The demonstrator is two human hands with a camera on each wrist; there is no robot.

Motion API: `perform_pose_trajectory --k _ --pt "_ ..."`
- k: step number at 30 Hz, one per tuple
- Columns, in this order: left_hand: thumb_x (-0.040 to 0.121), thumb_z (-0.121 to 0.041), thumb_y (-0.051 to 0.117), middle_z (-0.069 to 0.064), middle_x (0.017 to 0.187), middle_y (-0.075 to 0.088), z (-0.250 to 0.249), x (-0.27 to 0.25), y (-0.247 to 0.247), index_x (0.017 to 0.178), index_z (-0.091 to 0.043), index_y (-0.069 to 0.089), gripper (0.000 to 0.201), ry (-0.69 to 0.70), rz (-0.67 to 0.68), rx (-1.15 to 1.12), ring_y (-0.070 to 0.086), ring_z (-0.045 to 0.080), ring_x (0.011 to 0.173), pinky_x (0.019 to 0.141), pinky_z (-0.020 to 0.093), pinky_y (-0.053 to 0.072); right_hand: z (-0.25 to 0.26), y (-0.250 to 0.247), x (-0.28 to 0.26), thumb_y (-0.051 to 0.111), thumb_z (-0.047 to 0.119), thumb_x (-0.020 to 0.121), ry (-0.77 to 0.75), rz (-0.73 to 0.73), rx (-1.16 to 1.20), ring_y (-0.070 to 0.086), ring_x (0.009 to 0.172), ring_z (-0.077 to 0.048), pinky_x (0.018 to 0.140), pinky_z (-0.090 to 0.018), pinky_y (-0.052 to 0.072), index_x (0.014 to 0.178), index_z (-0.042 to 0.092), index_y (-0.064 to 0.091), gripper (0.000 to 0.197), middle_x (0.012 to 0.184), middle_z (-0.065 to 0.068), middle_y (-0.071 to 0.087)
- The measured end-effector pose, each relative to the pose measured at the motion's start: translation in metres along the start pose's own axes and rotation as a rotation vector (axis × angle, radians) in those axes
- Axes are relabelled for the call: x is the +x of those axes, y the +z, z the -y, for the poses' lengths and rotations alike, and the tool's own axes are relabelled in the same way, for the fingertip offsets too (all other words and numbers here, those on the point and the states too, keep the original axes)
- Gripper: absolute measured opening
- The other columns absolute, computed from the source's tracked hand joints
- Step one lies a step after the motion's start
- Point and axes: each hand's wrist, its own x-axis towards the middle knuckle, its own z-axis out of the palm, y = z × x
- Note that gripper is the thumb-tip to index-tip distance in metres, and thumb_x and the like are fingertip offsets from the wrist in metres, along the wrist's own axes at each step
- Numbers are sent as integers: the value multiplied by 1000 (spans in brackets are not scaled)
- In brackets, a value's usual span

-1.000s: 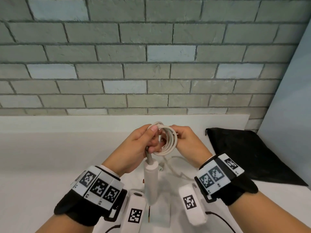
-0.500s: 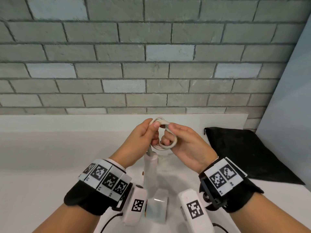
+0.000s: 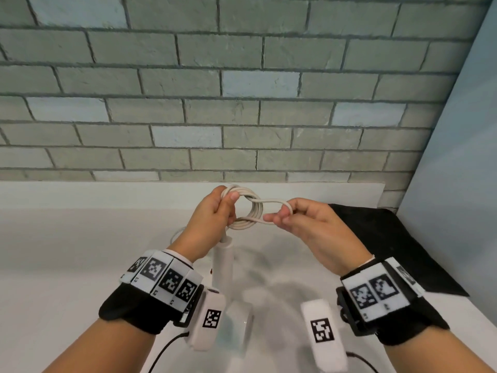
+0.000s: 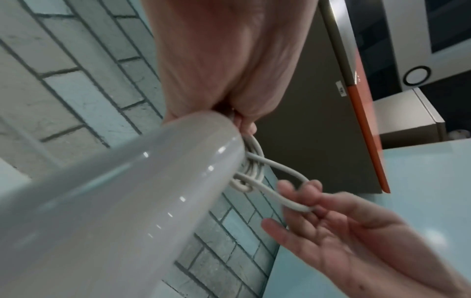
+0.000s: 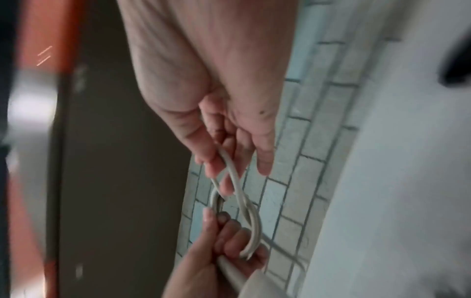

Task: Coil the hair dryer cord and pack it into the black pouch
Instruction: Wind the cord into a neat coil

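Meanwhile left hand [image 3: 212, 211] gripping cord coil [image 3: 248, 211], right hand [image 3: 304, 224] pinching its loop, black pouch [image 3: 398, 243] beside.

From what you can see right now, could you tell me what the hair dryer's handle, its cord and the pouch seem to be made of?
Hair dryer handle: apparently glossy white plastic; sharp highlights dot its smooth surface.
Cord: probably rubbery, matte off-white sheathing; it bends into tight coils without kinking.
Black pouch: likely soft matte fabric; it lies limp and flat, without shine. The exact weave cannot be told.
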Motion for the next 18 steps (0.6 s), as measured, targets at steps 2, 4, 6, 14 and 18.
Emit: perform_pose_trajectory --k 2,4,6,14,18 --pt "95 -25 39 -3 60 42 2 2 2 71 -18 41 25 4 -7 16 42 13 58 60 27 36 -1 -7 -7 47 2 82 22 50 246 62 63 -17 83 -31 53 78 4 57 11 60 -3 56" --pt "95 -25 40 -3 60 42 5 4 4 70 -18 41 25 24 -20 62 42 12 57 59 27 36 -3 -16 -10 50 10 78 11 29 219 39 42 -9 59 -26 54 78 4 57 10 48 3 39" --pt "94 -25 40 -2 61 44 8 6 4 71 -17 41 25 27 -52 108 43 13 57 58 27 37 -5 -30 -14 59 13 82 -39 -8 14 29 40 -7 43 -19 37 76 -1 58 15 48 0 34" --pt "94 -26 41 -1 59 43 14 8 2 67 -21 40 28 8 -138 136 42 15 56 58 28 35 -2 -100 -30 63 45 68 -242 -311 -535 33 46 -8 48 -16 30 55 12 60 35 45 3 37" --pt "95 -24 41 -1 59 43 10 6 11 67 -24 40 28 44 -145 176 41 14 55 55 26 34 -18 -116 -32 57 50 76 -223 -394 -1007 46 47 -12 48 -25 35 60 18 56 36 47 4 50"
